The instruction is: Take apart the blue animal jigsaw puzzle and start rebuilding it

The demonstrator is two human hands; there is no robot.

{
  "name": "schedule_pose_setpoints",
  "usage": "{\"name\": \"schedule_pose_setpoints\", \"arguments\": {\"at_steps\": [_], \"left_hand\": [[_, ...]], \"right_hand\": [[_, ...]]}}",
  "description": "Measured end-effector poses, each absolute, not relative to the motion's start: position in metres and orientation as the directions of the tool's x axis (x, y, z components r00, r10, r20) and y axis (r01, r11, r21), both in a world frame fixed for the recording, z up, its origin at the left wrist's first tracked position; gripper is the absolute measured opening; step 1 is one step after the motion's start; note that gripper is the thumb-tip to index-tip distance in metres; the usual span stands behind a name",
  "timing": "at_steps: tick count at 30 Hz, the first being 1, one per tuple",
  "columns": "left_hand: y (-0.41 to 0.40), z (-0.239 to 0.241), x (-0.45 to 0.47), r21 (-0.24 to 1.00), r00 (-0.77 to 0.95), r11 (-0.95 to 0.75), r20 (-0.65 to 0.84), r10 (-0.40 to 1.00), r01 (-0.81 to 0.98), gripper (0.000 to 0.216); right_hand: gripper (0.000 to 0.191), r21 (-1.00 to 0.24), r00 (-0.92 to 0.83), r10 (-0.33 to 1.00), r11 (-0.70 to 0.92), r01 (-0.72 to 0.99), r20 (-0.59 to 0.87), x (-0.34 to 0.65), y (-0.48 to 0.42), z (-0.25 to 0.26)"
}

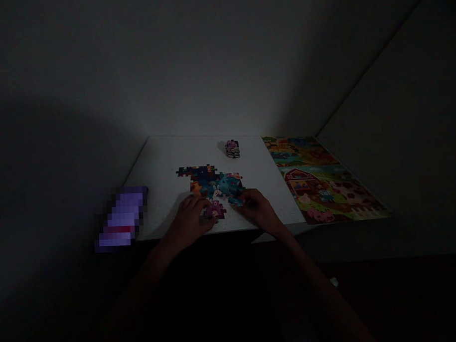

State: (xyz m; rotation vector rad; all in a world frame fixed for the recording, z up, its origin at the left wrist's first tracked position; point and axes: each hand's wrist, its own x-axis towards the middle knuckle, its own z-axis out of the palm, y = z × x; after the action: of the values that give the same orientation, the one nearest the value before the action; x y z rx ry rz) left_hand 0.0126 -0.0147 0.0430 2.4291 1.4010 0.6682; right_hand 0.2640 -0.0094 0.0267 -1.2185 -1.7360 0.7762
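A partly joined jigsaw puzzle lies on the white tabletop, dark blue at its upper left, with a teal animal and a white rabbit toward its lower right. At its near edge my left hand has its fingers closed on a purple puzzle piece. On the right, my right hand pinches a blue puzzle piece close to the puzzle's lower right edge. Whether either piece is locked into the puzzle I cannot tell in the dim light.
A small stack of puzzle pieces stands at the back of the white table. Two colourful picture sheets, a jungle scene and a farm scene, lie at the right. A blurred-out phone-like object sits at the left edge. Walls rise behind and beside.
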Motion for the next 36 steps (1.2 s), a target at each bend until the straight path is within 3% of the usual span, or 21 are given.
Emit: {"name": "schedule_pose_setpoints", "arguments": {"at_steps": [11,18,23,27,32,36], "left_hand": [[-0.016,0.043,0.012,0.317,0.41,-0.478,0.257,0.875,0.819,0.036],[-0.001,0.044,-0.014,0.344,0.605,-0.602,0.112,0.788,0.72,0.065],[0.009,0.044,-0.02,0.336,0.607,-0.59,0.066,0.792,0.734,0.056],[0.012,0.049,-0.017,0.345,0.605,-0.577,0.033,0.796,0.74,0.065],[0.014,0.055,-0.015,0.382,0.622,-0.581,0.02,0.782,0.718,0.048],[0.014,0.054,-0.013,0.409,0.613,-0.579,0.058,0.788,0.706,0.047]], "right_hand": [[0.022,-0.854,-0.167,0.948,0.317,0.413,0.271,0.263,-0.011,0.03],[0.019,-0.851,-0.177,0.941,0.336,0.403,0.288,0.263,-0.012,0.031],[0.02,-0.848,-0.181,0.943,0.331,0.413,0.28,0.262,-0.013,0.033],[0.018,-0.833,-0.187,0.942,0.335,0.44,0.28,0.262,-0.013,0.033],[0.019,-0.826,-0.194,0.935,0.353,0.44,0.297,0.263,-0.012,0.03],[0.02,-0.827,-0.183,0.937,0.349,0.441,0.298,0.263,-0.011,0.029]]}}
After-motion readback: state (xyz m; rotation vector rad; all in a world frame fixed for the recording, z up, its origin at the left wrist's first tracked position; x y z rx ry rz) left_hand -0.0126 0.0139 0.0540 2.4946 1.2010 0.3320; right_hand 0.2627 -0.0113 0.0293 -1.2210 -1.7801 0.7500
